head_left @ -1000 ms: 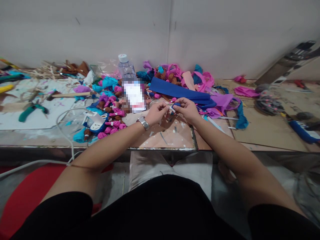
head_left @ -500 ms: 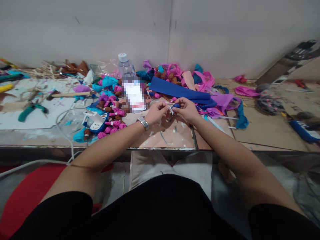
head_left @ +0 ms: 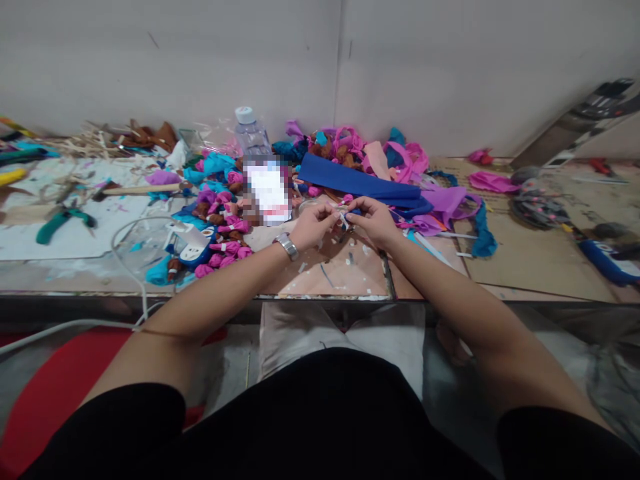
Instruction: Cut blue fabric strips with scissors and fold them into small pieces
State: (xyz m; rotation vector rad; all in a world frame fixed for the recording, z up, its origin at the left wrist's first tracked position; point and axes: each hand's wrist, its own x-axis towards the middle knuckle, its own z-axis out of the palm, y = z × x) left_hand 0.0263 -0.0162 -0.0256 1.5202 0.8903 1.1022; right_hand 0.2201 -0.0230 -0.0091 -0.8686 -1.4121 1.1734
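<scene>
Over the middle of the bench, my left hand and my right hand are close together, fingertips almost meeting. Right thumb and fingers pinch a small dark blue bundle, mostly covered by them. A thin white strip runs from it to my left fingertips, which are closed on it. Just beyond the hands lies a long folded blue strip of crepe-like material. Purple material is heaped to the right of my right hand. Pink, brown and turquoise twisted bundles crowd the left side.
A phone leans by a clear bottle. Left of it are a blue-and-white power socket with a white cable, green-handled pliers and a hammer. Cardboard covers the right side, with a dark netted bundle.
My hands have drawn slightly closer together and the fingers have shifted around the blue bundle, so less of it shows. Other things on the bench stay put.
</scene>
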